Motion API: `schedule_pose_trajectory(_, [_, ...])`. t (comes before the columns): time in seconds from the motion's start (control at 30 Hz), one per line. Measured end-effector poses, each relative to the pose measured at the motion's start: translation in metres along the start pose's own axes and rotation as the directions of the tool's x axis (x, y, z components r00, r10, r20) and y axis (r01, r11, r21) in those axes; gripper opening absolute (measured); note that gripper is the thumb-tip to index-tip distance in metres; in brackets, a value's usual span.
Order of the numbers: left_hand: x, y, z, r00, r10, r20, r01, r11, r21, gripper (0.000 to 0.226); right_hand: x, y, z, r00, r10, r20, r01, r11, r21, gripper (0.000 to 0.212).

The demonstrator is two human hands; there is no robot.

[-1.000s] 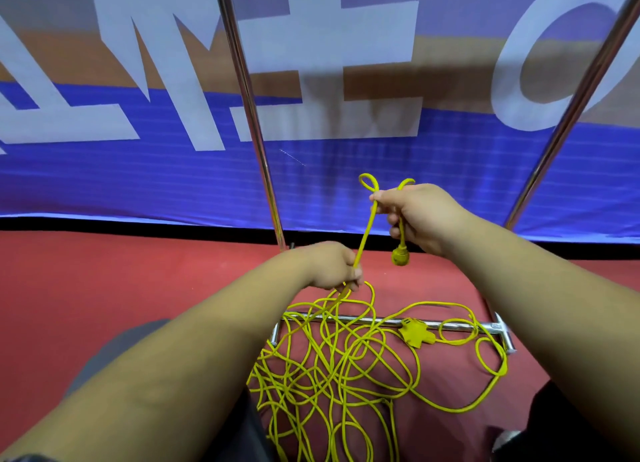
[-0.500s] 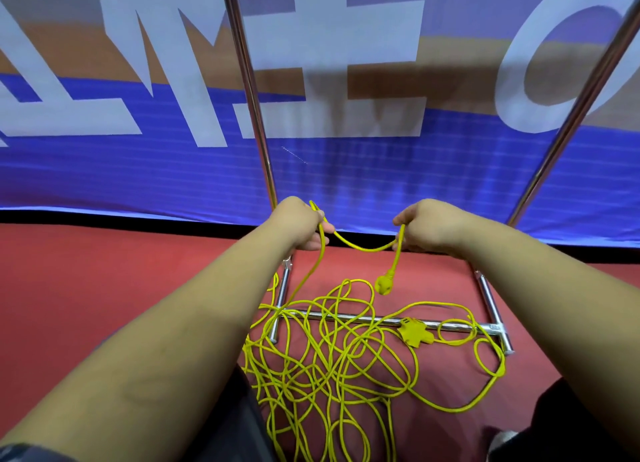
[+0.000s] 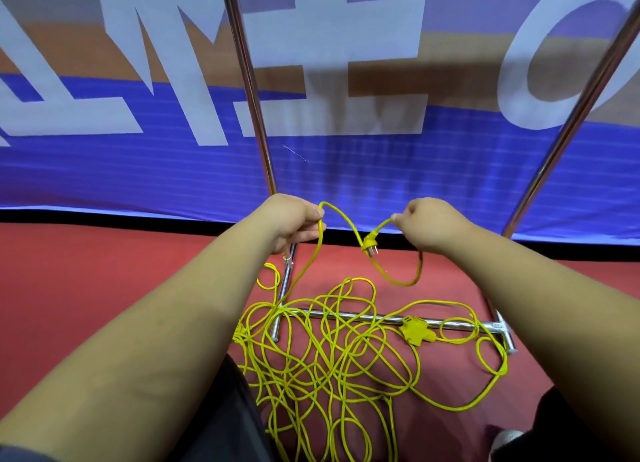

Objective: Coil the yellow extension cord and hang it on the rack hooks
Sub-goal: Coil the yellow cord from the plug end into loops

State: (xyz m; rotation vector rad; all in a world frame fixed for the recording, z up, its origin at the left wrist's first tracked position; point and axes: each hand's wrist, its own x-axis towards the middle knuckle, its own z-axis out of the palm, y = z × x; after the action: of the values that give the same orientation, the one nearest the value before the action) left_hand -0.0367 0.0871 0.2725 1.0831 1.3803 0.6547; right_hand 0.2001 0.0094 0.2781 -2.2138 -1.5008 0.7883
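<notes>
The yellow extension cord point(image 3: 325, 364) lies mostly in a loose tangle on the floor, with one end lifted between the person's two hands. Behind everything a broad blue banner point(image 3: 381, 171) with big white lettering fills the wall, its lower edge meeting a black strip. Below that runs the red floor point(image 3: 86, 288).

The chrome rack point(image 3: 367, 318) stands just in front of the banner. Its left post point(image 3: 249, 81) and right post point(image 3: 581, 115) rise out of the top of the view, and its low crossbar lies flat on the floor with several cord loops draped over it.

Two bare forearms reach forward from the bottom corners. The left hand point(image 3: 294, 219) is up by the left post and pinches the cord between thumb and fingers. From there one strand drops into the pile. Another arcs over towards the right, dips into a small hanging loop and rises to the underside of the right hand point(image 3: 433, 222). That hand is curled round the cord. The two hands are level and near each other, but apart.

A yellow multi-way socket block point(image 3: 414, 332) sits against the crossbar, right of the tangle. The yellow plug point(image 3: 370, 245) dangles on a short tail from the right hand's thumb side, between the hands, prongs pointing down.
</notes>
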Motion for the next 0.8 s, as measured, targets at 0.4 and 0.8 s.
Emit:
schedule_pose_trajectory(0.4, [-0.015,0.021,0.033,0.982,-0.042,0.186,0.106,0.931,-0.349,0.005,-0.007,-0.015,0.021,0.947,-0.012,0.32,-0.266,0.526,0.808,0.012])
schedule_pose_trajectory(0.8, [-0.014,0.022,0.039,0.992,0.07,0.1,-0.054,0.987,-0.155,0.016,-0.019,-0.02,0.035,0.941,-0.174,0.289,-0.148,0.558,0.816,0.024])
